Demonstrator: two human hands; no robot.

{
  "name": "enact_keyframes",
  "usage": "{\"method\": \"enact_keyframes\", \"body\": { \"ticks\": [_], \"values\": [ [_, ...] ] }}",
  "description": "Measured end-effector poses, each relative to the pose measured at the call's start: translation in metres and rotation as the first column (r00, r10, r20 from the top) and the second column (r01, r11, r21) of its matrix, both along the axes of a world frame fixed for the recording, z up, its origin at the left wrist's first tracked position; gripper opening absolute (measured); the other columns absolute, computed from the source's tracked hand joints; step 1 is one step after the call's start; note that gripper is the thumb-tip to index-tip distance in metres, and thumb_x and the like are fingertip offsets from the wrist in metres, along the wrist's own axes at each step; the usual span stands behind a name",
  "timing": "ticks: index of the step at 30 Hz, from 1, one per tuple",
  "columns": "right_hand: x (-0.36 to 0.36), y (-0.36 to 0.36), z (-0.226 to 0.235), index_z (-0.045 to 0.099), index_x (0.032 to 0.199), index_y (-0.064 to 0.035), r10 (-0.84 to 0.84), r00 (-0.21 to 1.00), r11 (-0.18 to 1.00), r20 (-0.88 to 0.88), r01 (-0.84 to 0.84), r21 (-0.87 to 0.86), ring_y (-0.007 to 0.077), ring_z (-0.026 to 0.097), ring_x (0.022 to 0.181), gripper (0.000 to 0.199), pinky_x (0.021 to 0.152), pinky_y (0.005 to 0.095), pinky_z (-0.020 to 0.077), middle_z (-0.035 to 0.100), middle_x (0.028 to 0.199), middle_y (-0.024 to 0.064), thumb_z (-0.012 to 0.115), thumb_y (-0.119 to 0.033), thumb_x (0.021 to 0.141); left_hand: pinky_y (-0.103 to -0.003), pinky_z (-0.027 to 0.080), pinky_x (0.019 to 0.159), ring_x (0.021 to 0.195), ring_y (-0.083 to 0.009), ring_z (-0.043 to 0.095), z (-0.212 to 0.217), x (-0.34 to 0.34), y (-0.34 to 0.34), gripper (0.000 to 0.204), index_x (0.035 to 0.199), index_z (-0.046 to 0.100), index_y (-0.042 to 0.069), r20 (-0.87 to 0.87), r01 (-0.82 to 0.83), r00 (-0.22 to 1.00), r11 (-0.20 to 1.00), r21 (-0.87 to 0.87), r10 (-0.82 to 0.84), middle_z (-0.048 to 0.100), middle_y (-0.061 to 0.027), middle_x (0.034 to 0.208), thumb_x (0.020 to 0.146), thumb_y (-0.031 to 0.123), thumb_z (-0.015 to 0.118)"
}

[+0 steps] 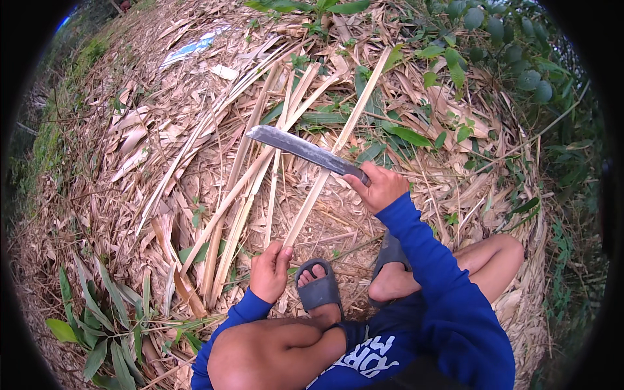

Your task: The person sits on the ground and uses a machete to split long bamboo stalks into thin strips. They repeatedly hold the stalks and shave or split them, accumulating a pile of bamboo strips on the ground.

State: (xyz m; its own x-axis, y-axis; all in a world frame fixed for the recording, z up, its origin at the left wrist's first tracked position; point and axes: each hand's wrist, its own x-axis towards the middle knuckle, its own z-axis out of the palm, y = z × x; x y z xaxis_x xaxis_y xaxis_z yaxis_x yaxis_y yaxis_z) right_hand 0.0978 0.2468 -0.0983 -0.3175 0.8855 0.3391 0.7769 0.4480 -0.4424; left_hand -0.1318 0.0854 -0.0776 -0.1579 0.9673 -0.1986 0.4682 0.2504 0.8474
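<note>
My right hand (382, 187) is closed round the handle end of a machete (305, 151). Its long dark blade points up and to the left, lying across or just above a pale split bamboo strip (354, 116); whether they touch I cannot tell. The near end of that strip is pinched in my left hand (271, 270), between thumb and fingers, beside my left foot. From there the strip slants away up and to the right. Several more bamboo strips (224, 214) lie on the ground left of it, some crossing one another.
Dry leaf litter and husks (97, 188) cover the ground. A grey slide sandal (318, 292) is on my left foot, close to the left hand. Green leafy plants (104, 325) grow at the lower left, with bushes (507, 39) at the upper right. A blue-white scrap (195, 49) lies farther off.
</note>
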Motion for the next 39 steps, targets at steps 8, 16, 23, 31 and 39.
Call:
{"method": "enact_keyframes", "body": {
  "ticks": [8,16,23,31,39],
  "values": [
    [0.003,-0.007,-0.004,0.059,0.077,-0.0114,0.036,0.996,0.998,0.086,-0.04,0.049,0.0304,0.06,0.051,0.047,0.045,0.0423,0.0421,0.058,0.058,0.008,0.062,-0.058,0.085,-0.026,0.039,0.051,0.055,-0.0086,0.049,-0.011,-0.005,-0.003,0.027,0.078,0.054,-0.001,0.054,-0.021,0.998,0.999,-0.031,0.022,0.055,-0.0046,0.06,0.098,0.016,0.055],
    [0.003,-0.005,-0.001,0.057,0.078,-0.0124,0.025,0.997,0.999,0.077,-0.027,0.032,0.0292,0.061,0.052,0.048,0.044,0.0419,0.0431,0.058,0.059,0.0073,0.063,-0.059,0.084,-0.027,0.04,0.052,0.054,-0.0087,0.049,-0.009,-0.006,0.0,0.029,0.076,0.054,-0.001,0.009,0.006,1.0,1.0,-0.004,-0.006,0.053,-0.0044,0.058,0.099,0.018,0.054],
    [-0.002,-0.015,-0.001,0.057,0.08,-0.012,0.077,0.99,0.994,0.118,-0.086,0.073,0.0283,0.063,0.053,0.045,0.043,0.0403,0.0445,0.062,0.063,0.0096,0.062,-0.056,0.087,-0.026,0.041,0.052,0.055,-0.0093,0.051,-0.012,-0.007,-0.004,0.03,0.075,0.052,0.0,0.077,-0.004,0.997,1.0,-0.003,0.004,0.055,-0.005,0.06,0.099,0.018,0.054],
    [-0.001,-0.009,-0.006,0.056,0.08,-0.011,0.088,0.99,0.995,0.109,-0.094,0.046,0.0303,0.062,0.053,0.044,0.045,0.0416,0.0457,0.06,0.061,0.0103,0.062,-0.054,0.087,-0.027,0.04,0.051,0.054,-0.0084,0.048,-0.014,-0.01,-0.007,0.028,0.076,0.052,0.0,0.041,0.043,0.998,0.998,-0.045,-0.041,0.054,-0.0036,0.059,0.098,0.016,0.054],
    [-0.002,-0.015,-0.005,0.057,0.081,-0.0111,0.059,0.99,0.997,0.129,-0.065,0.044,0.0307,0.063,0.055,0.044,0.048,0.0442,0.0466,0.062,0.066,0.0102,0.062,-0.054,0.088,-0.034,0.043,0.051,0.05,-0.0196,0.055,-0.021,-0.012,-0.009,0.027,0.078,0.055,-0.002,0.049,0.029,0.998,0.999,-0.035,-0.027,0.057,-0.0126,0.058,0.097,0.017,0.056]
  ]
}}
